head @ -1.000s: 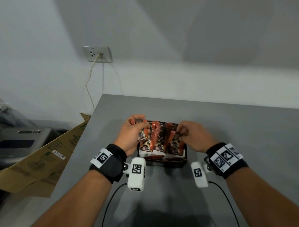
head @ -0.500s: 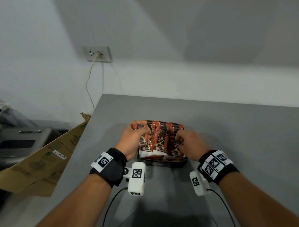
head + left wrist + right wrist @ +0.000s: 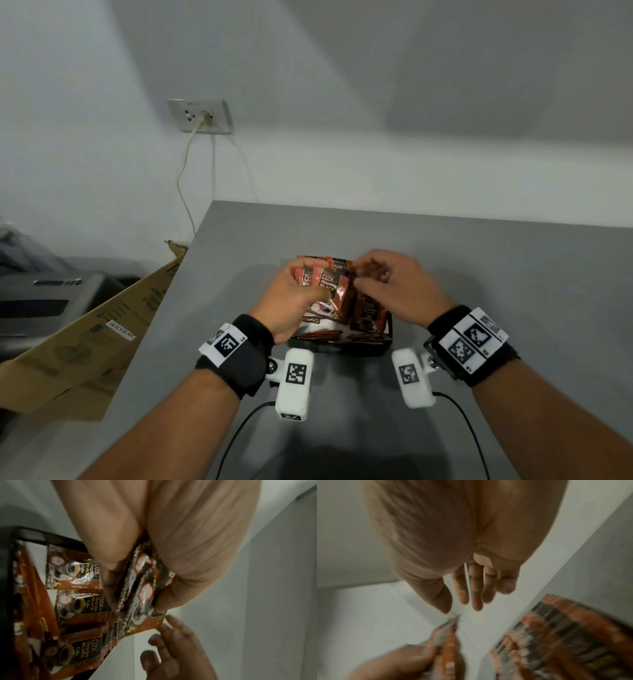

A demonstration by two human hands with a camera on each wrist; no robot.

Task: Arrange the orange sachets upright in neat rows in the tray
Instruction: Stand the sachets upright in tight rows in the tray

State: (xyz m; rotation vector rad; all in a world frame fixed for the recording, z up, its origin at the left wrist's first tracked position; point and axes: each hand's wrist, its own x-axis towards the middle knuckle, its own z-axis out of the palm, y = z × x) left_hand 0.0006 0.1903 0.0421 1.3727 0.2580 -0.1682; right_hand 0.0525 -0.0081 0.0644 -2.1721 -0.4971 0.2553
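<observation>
**Orange sachets held over the tray**

Orange foil fills the middle of the head view: the left hand (image 3: 291, 305) grips a small bunch of sachets (image 3: 330, 291), thumb on the printed front and fingers curled behind. The left wrist view shows that grip from below, with the held sachets (image 3: 144, 588) pinched edge-on between thumb and fingers. The bunch sits raised above the left part of the tray (image 3: 388, 334), a dark low box on the grey table (image 3: 513, 291).

More sachets stand in the tray (image 3: 368, 313), fronts toward the person, packed in rows from the near wall toward 12 o'clock. In the left wrist view these standing sachets (image 3: 82, 605) lie at 9 o'clock from the hand, one row behind another against the tray's black rim (image 3: 30, 534).

At 3 o'clock from the held bunch, the right hand (image 3: 397, 287) hovers over the tray with fingers relaxed and slightly bent, holding nothing. Its own wrist view, blurred, shows the fingers (image 3: 476, 588) extended and apart, their tips just short of the top edge of the held bunch (image 3: 448, 635).

Off the table at 9 o'clock leans a flattened cardboard box (image 3: 85, 342), and a wall socket (image 3: 200, 116) with a plugged cord sits at 11 o'clock.
</observation>
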